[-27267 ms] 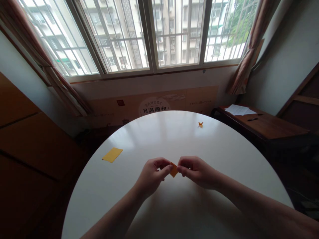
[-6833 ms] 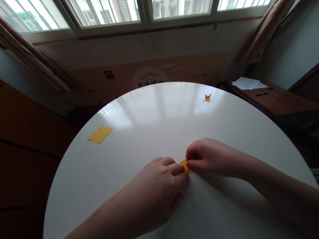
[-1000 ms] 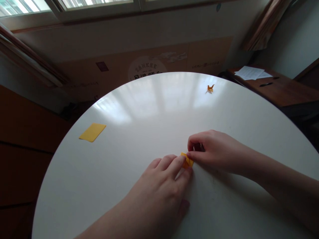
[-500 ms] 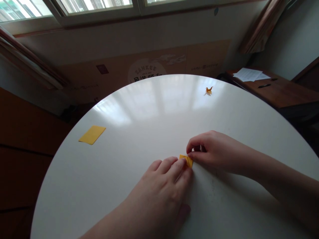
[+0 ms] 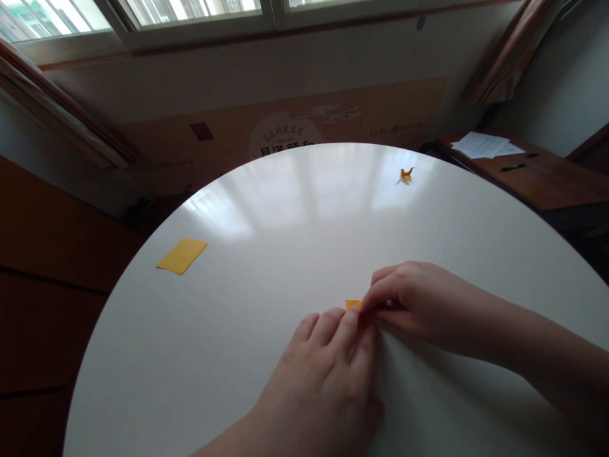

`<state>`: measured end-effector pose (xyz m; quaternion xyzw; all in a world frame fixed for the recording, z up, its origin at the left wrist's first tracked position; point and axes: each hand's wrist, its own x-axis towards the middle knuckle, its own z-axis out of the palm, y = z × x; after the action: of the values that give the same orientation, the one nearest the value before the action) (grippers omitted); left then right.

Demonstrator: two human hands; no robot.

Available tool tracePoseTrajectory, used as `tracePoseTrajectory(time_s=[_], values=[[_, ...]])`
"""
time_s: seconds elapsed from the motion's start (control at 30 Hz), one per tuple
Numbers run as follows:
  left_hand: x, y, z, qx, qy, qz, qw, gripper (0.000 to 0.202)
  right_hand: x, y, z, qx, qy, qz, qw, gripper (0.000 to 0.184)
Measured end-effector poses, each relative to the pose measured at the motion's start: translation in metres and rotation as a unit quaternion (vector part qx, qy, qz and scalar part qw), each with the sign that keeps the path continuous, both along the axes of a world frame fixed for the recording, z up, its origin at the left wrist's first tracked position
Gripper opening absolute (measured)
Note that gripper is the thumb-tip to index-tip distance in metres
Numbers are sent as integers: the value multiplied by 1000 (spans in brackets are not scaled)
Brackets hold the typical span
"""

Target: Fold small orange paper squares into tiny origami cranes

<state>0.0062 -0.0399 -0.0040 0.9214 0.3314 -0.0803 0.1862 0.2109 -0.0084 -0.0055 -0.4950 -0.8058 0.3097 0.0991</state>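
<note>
A small folded piece of yellow origami paper (image 5: 353, 304) lies on the white round table, mostly covered by my fingers. My left hand (image 5: 323, 374) rests palm down with its fingers stretched out, their tips pressing the paper against the tabletop. From the right, my right hand (image 5: 409, 295) reaches in with curled fingers and thumb, its fingertips closed at the paper's right edge. How much of the edge sits between those fingertips is hidden.
A flat yellow paper sheet (image 5: 183, 256) lies at the table's left side. Near the far edge stands a small folded yellow paper bird (image 5: 406, 175). White papers (image 5: 485, 145) lie on a brown wooden desk (image 5: 561, 178) at the right. A printed cardboard panel (image 5: 328, 117) stands behind the table.
My right fingers have moved down over the paper's right part, covering more of it. My left hand has shifted slightly right and down in view. The whole view has moved a little.
</note>
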Motion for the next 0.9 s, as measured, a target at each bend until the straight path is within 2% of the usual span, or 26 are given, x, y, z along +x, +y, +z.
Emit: tracePoseTrajectory(time_s=[0.2, 0.47, 0.6, 0.73, 0.9], values=[[3, -2, 7, 1, -12, 29, 1000, 61, -3, -1, -2, 23, -12, -21, 999, 24], [0, -4, 5, 23, -13, 23, 999, 58, -8, -1, -7, 69, -8, -47, 996, 23], [-1, -5, 2, 27, -11, 25, 999, 57, -5, 4, -11, 69, 23, -53, 996, 21], [1, -8, -4, 49, -13, 36, 998, 60, 1, 7, -12, 53, 67, -28, 996, 19], [3, -9, -5, 41, -14, 34, 998, 63, 3, 4, -9, 48, 30, 17, 998, 20]])
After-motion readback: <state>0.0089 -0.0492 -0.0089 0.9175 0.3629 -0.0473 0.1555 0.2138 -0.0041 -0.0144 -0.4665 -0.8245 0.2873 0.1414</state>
